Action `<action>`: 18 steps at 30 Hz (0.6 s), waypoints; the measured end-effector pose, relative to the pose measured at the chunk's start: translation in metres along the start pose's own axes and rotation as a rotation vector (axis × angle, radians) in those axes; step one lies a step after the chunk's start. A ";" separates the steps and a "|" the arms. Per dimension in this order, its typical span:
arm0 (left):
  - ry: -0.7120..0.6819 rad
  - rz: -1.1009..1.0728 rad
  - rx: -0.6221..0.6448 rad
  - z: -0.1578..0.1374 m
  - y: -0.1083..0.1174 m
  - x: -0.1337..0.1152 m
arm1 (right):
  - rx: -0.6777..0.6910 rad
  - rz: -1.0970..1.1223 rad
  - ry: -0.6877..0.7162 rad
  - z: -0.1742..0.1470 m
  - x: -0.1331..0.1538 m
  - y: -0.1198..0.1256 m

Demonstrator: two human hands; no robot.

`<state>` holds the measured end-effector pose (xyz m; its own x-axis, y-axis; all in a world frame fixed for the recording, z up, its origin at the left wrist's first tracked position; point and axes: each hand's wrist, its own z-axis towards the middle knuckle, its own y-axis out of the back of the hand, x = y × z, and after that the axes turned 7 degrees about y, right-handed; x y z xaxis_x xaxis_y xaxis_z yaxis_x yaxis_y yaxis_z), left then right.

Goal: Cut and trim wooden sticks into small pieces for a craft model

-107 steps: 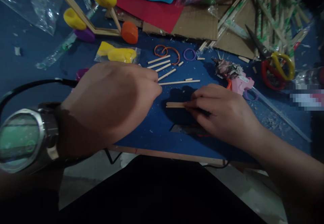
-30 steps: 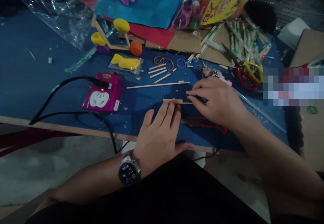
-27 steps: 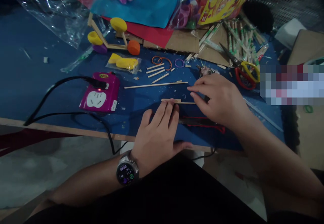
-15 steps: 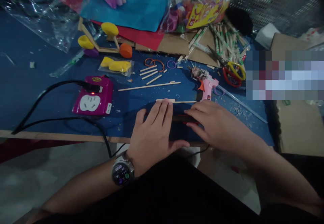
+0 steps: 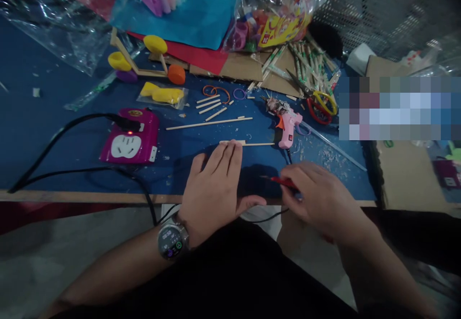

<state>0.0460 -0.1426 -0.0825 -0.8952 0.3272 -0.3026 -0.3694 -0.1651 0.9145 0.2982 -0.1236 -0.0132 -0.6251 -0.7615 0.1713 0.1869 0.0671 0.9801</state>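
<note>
My left hand (image 5: 214, 187) lies flat on the blue table, its fingers stretched out. The fingertips press on a thin wooden stick (image 5: 259, 144) and a short wooden piece (image 5: 243, 142) beside it. To the right, my right hand (image 5: 317, 194) is closed around a slim red-handled tool (image 5: 284, 181) with a thin pointed tip; its exact kind is unclear. Just above that hand rests a pink hot glue gun (image 5: 287, 131). Another long stick (image 5: 209, 123) and several short stick pieces (image 5: 209, 105) lie beyond my left fingers.
A magenta power socket (image 5: 131, 136) with a black cable stands at the left. Farther back are a wooden frame with coloured caps (image 5: 154, 45), a yellow packet (image 5: 162, 94), scissors (image 5: 320, 106), bundled sticks (image 5: 311, 64) and a plastic bag (image 5: 277, 26). Cardboard (image 5: 406, 175) lies right.
My right hand has drawn back toward the table's front edge and right, with the red-handled tool now showing in it. My left hand stays on the stick. The view has shifted slightly.
</note>
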 end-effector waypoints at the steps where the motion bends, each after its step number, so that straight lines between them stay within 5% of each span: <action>1: 0.002 -0.006 0.004 0.000 0.000 0.000 | -0.061 0.039 -0.027 -0.004 -0.002 0.003; 5: 0.002 -0.019 0.013 0.001 0.000 0.000 | -0.351 0.287 -0.183 -0.016 -0.012 0.014; 11: 0.012 -0.004 0.025 0.002 0.001 -0.001 | -0.458 1.087 -0.460 -0.004 -0.018 0.006; 14: 0.008 0.006 0.044 0.002 0.002 -0.001 | -0.465 1.320 -0.400 0.004 -0.021 -0.001; 18: 0.005 0.014 0.051 0.003 0.003 -0.001 | -0.373 1.286 -0.290 0.012 -0.025 -0.011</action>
<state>0.0461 -0.1407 -0.0786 -0.9016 0.3202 -0.2908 -0.3436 -0.1217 0.9312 0.3031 -0.0974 -0.0269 0.0166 -0.1308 0.9913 0.9128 0.4065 0.0383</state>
